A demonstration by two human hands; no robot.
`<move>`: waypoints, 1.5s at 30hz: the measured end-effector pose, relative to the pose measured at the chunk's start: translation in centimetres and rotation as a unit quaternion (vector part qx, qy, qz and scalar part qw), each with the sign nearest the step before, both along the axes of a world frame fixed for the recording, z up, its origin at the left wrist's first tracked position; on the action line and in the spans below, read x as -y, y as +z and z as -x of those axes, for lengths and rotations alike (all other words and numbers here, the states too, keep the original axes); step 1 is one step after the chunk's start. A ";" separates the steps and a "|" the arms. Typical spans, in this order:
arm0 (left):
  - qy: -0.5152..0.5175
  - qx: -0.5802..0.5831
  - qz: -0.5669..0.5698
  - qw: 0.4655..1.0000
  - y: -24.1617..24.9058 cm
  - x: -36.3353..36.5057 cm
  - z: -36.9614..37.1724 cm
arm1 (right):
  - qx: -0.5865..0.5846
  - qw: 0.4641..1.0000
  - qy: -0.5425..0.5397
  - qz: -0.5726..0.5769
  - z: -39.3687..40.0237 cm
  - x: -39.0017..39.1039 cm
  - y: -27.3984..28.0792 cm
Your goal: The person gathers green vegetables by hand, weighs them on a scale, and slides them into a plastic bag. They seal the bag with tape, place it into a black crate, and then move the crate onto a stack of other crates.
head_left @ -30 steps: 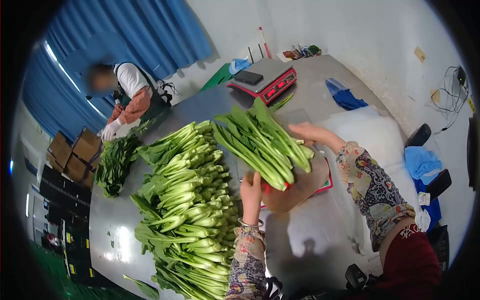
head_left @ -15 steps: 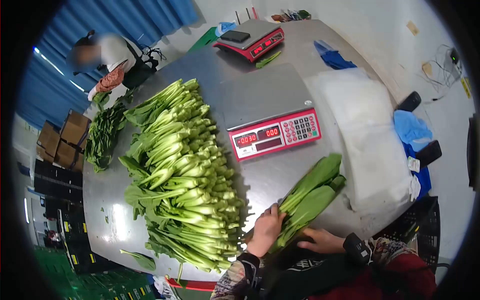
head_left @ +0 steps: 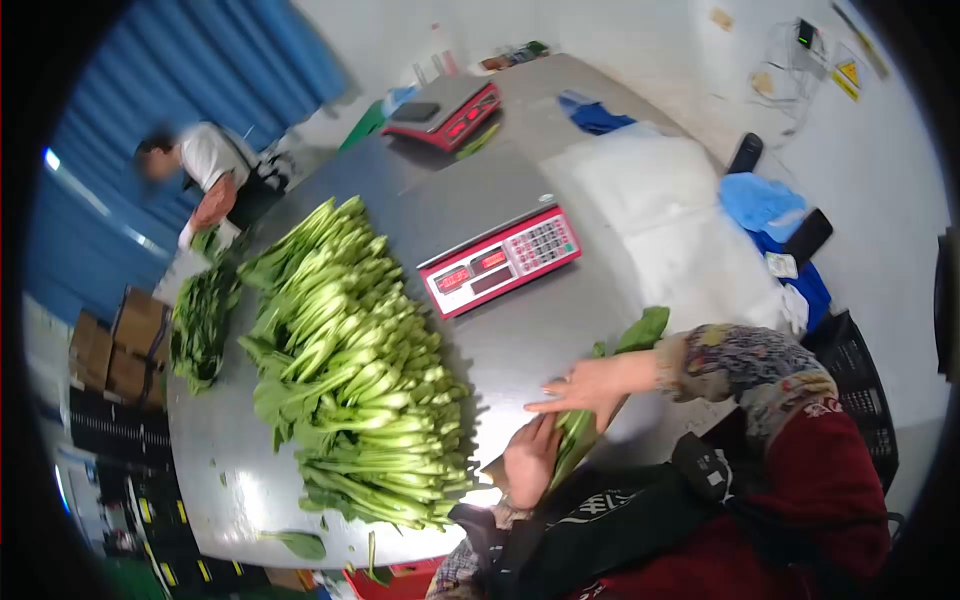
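Observation:
A bunch of leafy greens (head_left: 643, 330) lies near the table's front edge, close to my body. My left hand (head_left: 530, 462) is closed round its stem end, with the fingers curled. My right hand (head_left: 597, 388) reaches across from the right and rests on top of the bunch, its fingers stretched and apart. Most of the leaves are hidden beneath my right hand and forearm. To the left of my hands lies a large pile of the same greens (head_left: 370, 370), pale stem ends facing me.
A red and grey digital scale (head_left: 500, 255) stands beyond my hands, with a second scale (head_left: 445, 110) farther back. Clear plastic bags (head_left: 670, 230) lie at the right. Another person (head_left: 215, 180) stands at the far left by darker greens (head_left: 203, 325). A loose leaf (head_left: 300, 544) lies near the front edge.
My right hand has moved from beside my body up onto the bunch, fingers spreading over it. My left hand stays at the stems. The view has shifted and tilted.

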State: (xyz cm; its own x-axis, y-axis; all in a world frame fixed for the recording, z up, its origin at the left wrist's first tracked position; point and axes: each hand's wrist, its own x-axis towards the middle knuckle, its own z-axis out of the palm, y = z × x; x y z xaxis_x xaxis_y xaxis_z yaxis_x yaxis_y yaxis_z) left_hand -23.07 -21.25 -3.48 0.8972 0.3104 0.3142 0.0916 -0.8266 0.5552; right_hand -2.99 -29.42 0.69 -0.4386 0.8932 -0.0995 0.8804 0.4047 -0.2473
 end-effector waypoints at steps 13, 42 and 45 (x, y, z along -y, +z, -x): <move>-0.001 0.059 0.301 0.952 1.7 -3.0 -14.7 | -0.070 0.782 -0.618 0.052 0.2 20.6 14.2; -0.149 0.141 0.259 0.944 2.5 13.5 -31.3 | -0.044 0.666 -0.745 -0.006 -9.3 29.4 6.9; -0.094 0.151 0.281 0.943 2.3 13.4 -31.2 | -0.043 0.722 -0.690 0.027 -7.5 27.0 8.3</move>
State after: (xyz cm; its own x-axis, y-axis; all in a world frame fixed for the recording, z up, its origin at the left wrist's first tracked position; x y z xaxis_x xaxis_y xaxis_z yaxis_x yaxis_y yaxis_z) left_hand 8.11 -34.69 -1.17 0.8490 0.3484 0.3971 -0.2590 -0.3806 0.8877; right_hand 4.47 -56.44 8.98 0.8585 0.4817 -0.1760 0.4167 -0.8552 -0.3081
